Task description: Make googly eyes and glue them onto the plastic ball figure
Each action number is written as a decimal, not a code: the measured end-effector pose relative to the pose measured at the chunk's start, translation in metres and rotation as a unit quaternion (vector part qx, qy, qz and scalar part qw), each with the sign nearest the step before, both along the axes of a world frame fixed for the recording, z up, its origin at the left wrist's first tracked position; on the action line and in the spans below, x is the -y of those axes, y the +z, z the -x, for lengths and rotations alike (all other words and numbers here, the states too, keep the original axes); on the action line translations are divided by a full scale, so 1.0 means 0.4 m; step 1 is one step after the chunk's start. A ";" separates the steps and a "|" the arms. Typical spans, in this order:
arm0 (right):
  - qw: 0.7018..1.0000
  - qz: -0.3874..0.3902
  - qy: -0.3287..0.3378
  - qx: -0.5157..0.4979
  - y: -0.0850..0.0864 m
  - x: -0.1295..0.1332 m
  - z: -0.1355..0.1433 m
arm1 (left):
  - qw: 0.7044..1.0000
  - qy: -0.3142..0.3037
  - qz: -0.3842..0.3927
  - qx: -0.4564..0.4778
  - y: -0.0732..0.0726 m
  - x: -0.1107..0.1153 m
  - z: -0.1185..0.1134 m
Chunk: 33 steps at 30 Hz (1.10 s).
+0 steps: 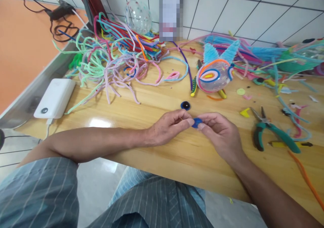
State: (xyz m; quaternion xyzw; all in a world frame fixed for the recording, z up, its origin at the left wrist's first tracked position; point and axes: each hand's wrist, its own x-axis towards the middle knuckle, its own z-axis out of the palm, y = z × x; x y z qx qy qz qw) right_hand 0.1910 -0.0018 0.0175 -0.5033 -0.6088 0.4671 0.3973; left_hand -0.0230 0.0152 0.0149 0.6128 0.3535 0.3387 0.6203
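A small round blue disc (196,122) is pinched between my two hands just above the table. My left hand (170,126) grips its left edge between thumb and forefinger. Thumb and fingers of my right hand (220,131) close on its right edge. Just beyond my left fingers lies a black googly eye with a blue rim (185,105). Farther back sits a clear balloon head (214,77) with fuzzy light-blue ears, an orange and pink band and ringed oval eye shapes in blue, white, pink and yellow.
Open green-handled pliers (264,128) lie at the right, by a yellow-and-black cutter (291,144). Tangled pipe cleaners (108,62) fill the back left. A white power bank (54,99) with a cable stands at the left. Another clear balloon (138,16) rests against the tiled wall.
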 end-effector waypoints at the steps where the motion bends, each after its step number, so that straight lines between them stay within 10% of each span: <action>1: 1.000 0.012 -0.009 -0.014 0.004 -0.002 0.002 | 1.000 0.000 0.004 0.002 -0.001 0.000 0.000; 33: 0.996 -0.050 0.011 0.079 -0.016 0.007 -0.001 | 0.998 0.013 -0.039 -0.038 -0.016 0.009 -0.013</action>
